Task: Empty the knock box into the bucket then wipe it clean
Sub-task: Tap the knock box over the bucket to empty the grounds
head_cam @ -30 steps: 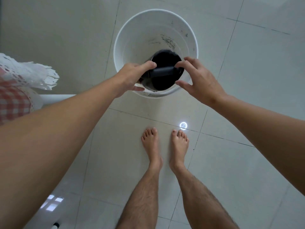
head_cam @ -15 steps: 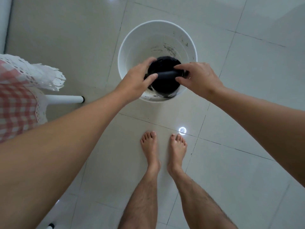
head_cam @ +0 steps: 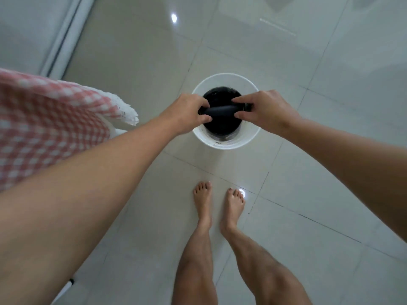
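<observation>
a person stands barefoot on the tiled floor (head_cam: 308, 194), holding the black knock box (head_cam: 221, 119) over the white bucket (head_cam: 229, 144), left hand (head_cam: 187, 113) and right hand (head_cam: 266, 111) each with a closed grip on one end of the knock bar (head_cam: 220, 111); the box's opening faces the camera, so emptying well likely means keeping it centred above the rim while tipping it right over, so the grounds fall inside and not on the tiles

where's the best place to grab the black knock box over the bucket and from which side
Judging by its pose, take the knock box by the bar across its open top, from above, one hand at each end. The left hand and right hand pinch it that way now above the white bucket; that likely leaves it steady.
</observation>
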{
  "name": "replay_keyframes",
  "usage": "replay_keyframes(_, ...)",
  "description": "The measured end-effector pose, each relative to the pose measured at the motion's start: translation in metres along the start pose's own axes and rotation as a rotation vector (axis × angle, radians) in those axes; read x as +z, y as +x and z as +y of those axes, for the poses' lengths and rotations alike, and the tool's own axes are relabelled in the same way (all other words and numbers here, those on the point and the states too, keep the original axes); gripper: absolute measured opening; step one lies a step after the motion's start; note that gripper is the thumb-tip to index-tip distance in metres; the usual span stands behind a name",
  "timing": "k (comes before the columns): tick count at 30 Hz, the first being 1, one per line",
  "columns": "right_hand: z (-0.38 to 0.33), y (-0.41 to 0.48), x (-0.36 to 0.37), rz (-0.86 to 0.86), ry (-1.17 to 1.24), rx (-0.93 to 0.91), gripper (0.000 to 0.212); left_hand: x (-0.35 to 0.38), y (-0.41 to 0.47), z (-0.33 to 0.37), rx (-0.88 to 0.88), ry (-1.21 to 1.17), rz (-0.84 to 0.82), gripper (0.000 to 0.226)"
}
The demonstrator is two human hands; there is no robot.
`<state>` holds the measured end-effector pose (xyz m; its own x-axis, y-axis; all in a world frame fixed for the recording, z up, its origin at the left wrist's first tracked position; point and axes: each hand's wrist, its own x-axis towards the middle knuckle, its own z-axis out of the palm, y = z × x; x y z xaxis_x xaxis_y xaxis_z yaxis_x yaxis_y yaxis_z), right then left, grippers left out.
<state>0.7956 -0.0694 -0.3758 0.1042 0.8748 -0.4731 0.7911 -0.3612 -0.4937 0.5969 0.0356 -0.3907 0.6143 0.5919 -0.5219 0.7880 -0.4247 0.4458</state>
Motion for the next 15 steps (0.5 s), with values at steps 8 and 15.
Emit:
replay_keyframes(8,-0.188,-0.071,-0.118,-0.022,-0.107,-0.194,0.046,-0.164,-0.180,0.023,-0.142,-0.059,0.166,0.034)
replay_keyframes(15,-0.368,-0.134,-0.151,-0.091,-0.246,-0.468,0.046,-0.244,-0.364,-0.004,-0.333,-0.211,0.386,0.030)
